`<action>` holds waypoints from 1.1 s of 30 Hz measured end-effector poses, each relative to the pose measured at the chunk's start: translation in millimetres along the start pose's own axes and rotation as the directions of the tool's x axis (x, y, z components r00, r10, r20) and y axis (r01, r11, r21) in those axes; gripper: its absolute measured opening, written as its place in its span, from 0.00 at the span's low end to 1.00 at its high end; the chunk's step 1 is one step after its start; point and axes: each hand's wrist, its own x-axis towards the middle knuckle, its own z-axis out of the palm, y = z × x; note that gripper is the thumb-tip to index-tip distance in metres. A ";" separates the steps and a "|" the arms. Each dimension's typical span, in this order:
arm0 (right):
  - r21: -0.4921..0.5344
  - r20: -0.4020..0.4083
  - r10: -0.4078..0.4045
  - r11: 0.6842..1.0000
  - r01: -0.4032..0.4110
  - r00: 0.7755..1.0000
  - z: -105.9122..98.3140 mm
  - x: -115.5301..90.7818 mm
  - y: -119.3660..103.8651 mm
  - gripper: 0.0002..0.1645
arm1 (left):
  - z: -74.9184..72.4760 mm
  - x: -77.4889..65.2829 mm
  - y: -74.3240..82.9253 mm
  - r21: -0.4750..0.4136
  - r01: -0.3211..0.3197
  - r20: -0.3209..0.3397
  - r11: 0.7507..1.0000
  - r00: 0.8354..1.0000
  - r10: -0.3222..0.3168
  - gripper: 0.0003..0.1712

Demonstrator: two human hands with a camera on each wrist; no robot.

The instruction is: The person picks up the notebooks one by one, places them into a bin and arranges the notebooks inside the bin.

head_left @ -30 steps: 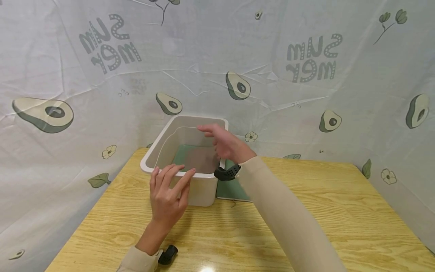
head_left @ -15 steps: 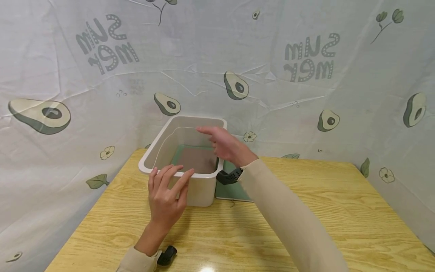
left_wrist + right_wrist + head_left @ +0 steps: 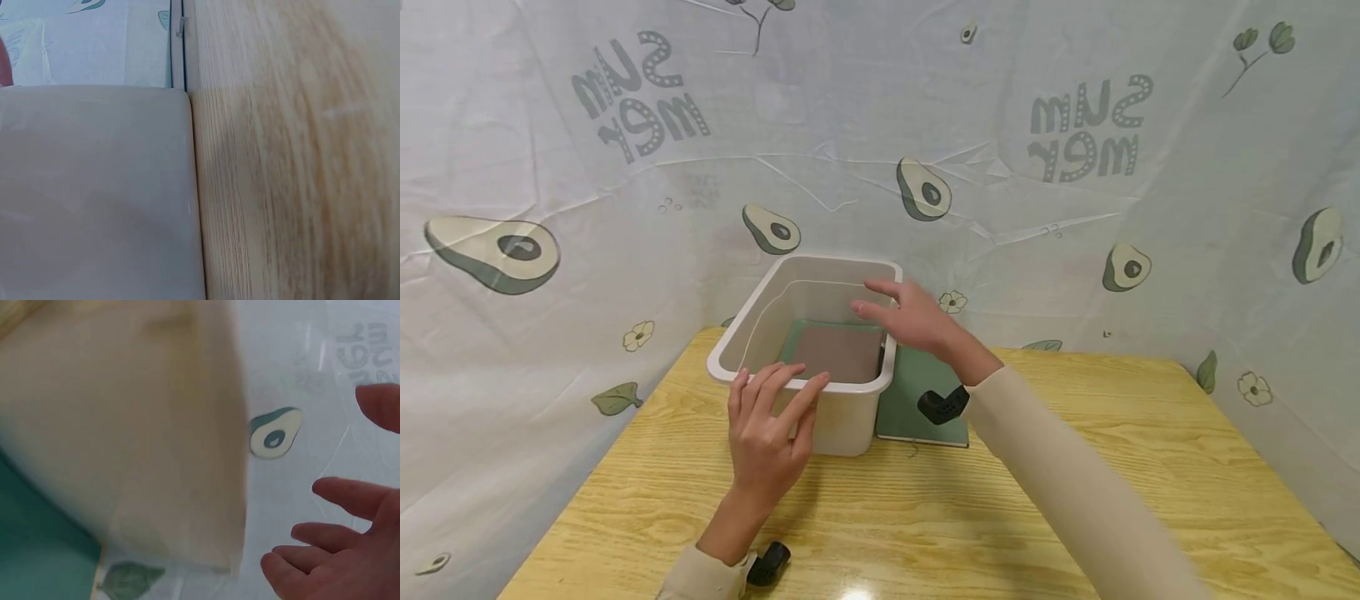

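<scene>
A white plastic bin (image 3: 842, 421) stands on the wooden table. A flat grey-brown panel with a green border (image 3: 835, 350) lies at its bottom. My left hand (image 3: 767, 442) rests at the near rim, fingers spread and lightly bent over it. The left wrist view shows only the bin's outer wall (image 3: 94, 187) and the tabletop. My right hand (image 3: 917, 317) hovers at the bin's right rim with nothing in it; its fingers are spread apart in the right wrist view. A green hardcover book (image 3: 925, 425) lies flat against the bin's right side, partly hidden by my right arm.
The wooden table (image 3: 1075, 467) extends to the right and front. A pale curtain (image 3: 1000, 100) with avocado prints hangs behind and at both sides, close behind the bin. Black wrist cameras (image 3: 769, 565) sit below both hands.
My right hand has drawn back rightward from over the bin to its right rim, with its fingers spreading. More of the green book shows. The left hand and the bin have stayed in place.
</scene>
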 end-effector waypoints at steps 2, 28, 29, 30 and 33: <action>-0.127 -0.005 -0.030 0.992 0.029 1.000 -3.9 -5.2 5.5 0.43 | 0.9 0.4 0.2 -0.001 -0.003 -0.003 1.000 1.000 0.003 0.14; -0.526 -0.080 -0.050 0.850 0.001 0.995 -47.6 -48.5 84.7 0.45 | -0.1 -1.9 -0.3 0.001 0.016 0.006 1.000 1.000 -0.016 0.15; -0.529 -0.085 -0.047 0.849 -0.005 0.995 -49.0 -49.8 86.4 0.45 | 0.1 -1.9 -0.4 0.002 0.015 0.005 1.000 1.000 -0.015 0.15; -0.531 -0.089 -0.044 0.847 -0.010 0.995 -50.4 -51.0 88.0 0.45 | 0.3 -1.8 -0.5 0.002 0.014 0.005 1.000 1.000 -0.014 0.15; -0.536 -0.099 -0.040 0.844 -0.020 0.994 -53.7 -54.7 92.2 0.46 | 0.7 -1.6 -0.8 0.001 0.013 0.000 1.000 1.000 -0.013 0.14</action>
